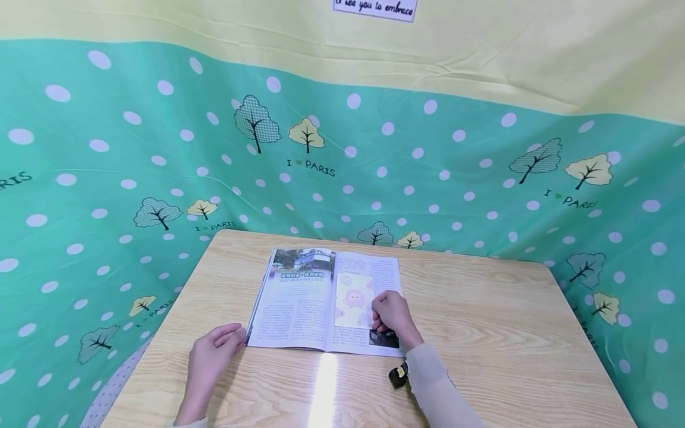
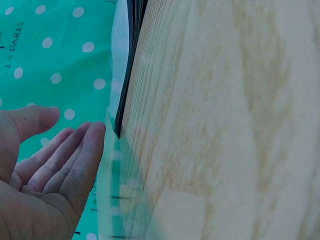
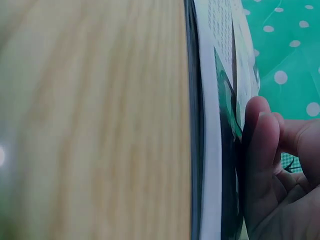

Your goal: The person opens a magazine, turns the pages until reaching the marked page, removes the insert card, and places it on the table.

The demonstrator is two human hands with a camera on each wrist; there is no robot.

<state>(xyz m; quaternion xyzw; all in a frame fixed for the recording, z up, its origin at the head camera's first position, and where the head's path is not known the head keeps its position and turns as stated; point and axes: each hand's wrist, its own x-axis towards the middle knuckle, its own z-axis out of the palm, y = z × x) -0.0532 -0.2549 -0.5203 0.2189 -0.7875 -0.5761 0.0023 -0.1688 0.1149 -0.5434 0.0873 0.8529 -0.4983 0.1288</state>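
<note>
An open magazine (image 1: 291, 318) lies on the wooden table, with a photo and a heading on its left page. A pale pink card (image 1: 353, 306) with a round cartoon face rests on its right page. My right hand (image 1: 392, 312) is at the card's right edge and pinches it between thumb and fingers. In the right wrist view, the right hand's fingertips meet just above the page. My left hand (image 1: 213, 351) is beside the magazine's lower left corner, its fingers relaxed and holding nothing. The left wrist view shows the left hand (image 2: 55, 175) near the magazine's dark edge (image 2: 131, 60).
The light wooden table (image 1: 481, 315) extends right of the magazine. A small black object with a yellow patch (image 1: 398, 375) is next to the right sleeve. Green dotted cloth (image 1: 417, 178) with tree prints hangs behind and at both sides. Light glares on the table's front part.
</note>
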